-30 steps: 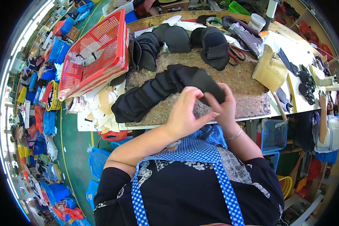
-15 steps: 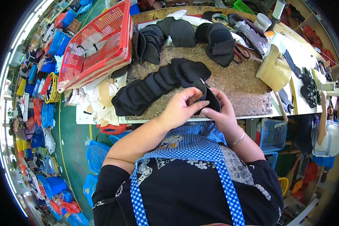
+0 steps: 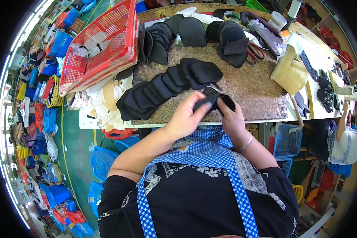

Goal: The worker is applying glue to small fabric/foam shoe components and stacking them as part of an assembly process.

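Observation:
Above the near edge of the work board, both my hands grip one black, curved fabric piece (image 3: 227, 102). My left hand (image 3: 185, 116) pinches its left part between thumb and fingers. Its right part is in my right hand (image 3: 234, 123), thumb on top and fingers curled behind. The piece is spread into a fold or opening between the hands, with a small pale patch near its top. What the piece is for cannot be made out. Just beyond lies an overlapping row of similar black padded pieces (image 3: 158, 89), slanting across the board.
The speckled brown board (image 3: 258, 101) lies on the table. Behind stand stacks of rounded black pieces (image 3: 192, 32) and red-handled scissors (image 3: 254, 53). A red plastic basket (image 3: 101, 45) and pale cut scraps (image 3: 105, 105) are at left, a wooden block (image 3: 288, 73) at right. A co-worker (image 3: 347, 142) is far right.
The black piece has been pulled wider apart between my hands, showing a fold or opening. My right hand has turned and shifted slightly down; the left thumb has moved a little left.

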A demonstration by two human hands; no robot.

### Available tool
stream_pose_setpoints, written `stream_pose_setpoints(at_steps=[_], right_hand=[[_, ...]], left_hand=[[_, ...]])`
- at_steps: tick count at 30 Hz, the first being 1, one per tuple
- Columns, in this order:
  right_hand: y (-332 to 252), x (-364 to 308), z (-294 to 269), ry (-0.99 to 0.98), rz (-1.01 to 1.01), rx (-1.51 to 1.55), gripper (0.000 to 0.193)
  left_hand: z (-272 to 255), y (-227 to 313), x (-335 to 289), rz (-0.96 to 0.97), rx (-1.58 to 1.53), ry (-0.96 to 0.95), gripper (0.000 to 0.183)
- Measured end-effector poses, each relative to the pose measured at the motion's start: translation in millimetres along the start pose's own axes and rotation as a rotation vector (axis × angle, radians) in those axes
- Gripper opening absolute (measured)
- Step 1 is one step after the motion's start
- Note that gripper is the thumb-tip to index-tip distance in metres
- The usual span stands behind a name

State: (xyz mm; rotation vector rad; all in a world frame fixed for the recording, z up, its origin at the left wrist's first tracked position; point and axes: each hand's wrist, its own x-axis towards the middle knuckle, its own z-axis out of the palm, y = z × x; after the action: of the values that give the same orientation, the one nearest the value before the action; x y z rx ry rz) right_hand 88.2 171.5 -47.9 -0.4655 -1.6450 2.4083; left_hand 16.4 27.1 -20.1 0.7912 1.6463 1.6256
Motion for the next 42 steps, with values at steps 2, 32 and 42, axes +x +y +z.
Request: stream_pose_setpoints(at_steps=[2, 32, 42], right_hand=[[-4, 0, 2, -0.017, -0.004, -0.047, 0.022], [-19, -22, 16, -0.479, 0.452, 0.341, 0.028], [-23, -25, 13, -0.650, 0.373, 0.360, 0.026]], left_hand=[[-1, -1, 4, 0.001, 0.083, 0.404, 0.007], [-12, -9, 4, 0.411, 0.682, 0.493, 0.006], [-9, -9, 8, 0.349, 0.633, 0.374, 0.011]])
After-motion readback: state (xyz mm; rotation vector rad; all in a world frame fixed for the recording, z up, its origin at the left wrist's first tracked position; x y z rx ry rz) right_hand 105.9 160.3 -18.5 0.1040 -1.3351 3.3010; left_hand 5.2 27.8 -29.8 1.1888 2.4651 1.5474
